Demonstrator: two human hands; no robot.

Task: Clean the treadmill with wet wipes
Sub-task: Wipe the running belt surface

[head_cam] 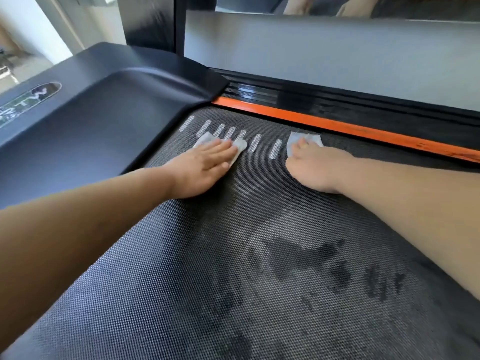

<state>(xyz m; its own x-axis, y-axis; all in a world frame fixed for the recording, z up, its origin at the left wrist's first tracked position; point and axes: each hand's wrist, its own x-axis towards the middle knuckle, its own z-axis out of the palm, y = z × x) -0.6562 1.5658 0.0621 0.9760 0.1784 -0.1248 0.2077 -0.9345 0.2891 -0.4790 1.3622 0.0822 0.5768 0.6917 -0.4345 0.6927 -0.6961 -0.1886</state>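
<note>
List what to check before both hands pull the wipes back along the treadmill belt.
1. Left hand pressing flat on the left wipe: ok.
2. Right hand on the right wipe: ok; whether its fingers curl round it, cannot tell.
3. Both wipes lying on the belt: ok.
4. Belt toward the person free of objects: ok.
5. Wipes wet enough: cannot tell, though damp patches show nearer.

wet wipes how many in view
2. The left wet wipe lies under the left hand on the white dashes; the right wet wipe under the right hand, near the orange strip.
</note>
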